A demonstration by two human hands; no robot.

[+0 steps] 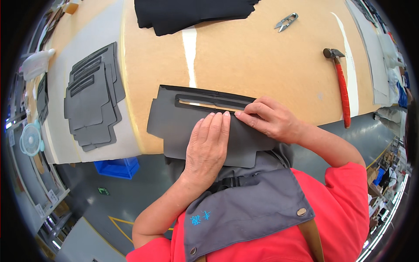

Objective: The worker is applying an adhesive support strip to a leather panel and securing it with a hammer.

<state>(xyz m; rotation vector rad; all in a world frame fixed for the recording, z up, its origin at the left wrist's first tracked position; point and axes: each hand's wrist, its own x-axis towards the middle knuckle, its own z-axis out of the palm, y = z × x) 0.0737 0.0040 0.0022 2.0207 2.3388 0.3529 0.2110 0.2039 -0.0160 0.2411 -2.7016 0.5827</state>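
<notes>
Along the near edge of the tan-topped worktable (pixel 262 61) lies a flat, matt dark-grey sheet panel (pixel 242 150) with stepped, notched sides, its near part overhanging the edge. A glossier black band (pixel 192 89) runs along its far edge; just below, a black frame (pixel 178 101) surrounds a long, narrow slot (pixel 203 105) through which the tabletop shows. The left hand (pixel 207 142) lies flat on the panel, fingers straight and together, tips just below the slot, grasping nothing. The right hand (pixel 270 118) is half curled, thumb and fingertips drawn close at the frame's right end; whether they pinch it, I cannot tell. Farther off are similar grey panels (pixel 89 109), overlapping at left, a red-handled hammer (pixel 343 89) at right, then small metal thread snips (pixel 286 22) and black sheet material (pixel 192 13).
</notes>
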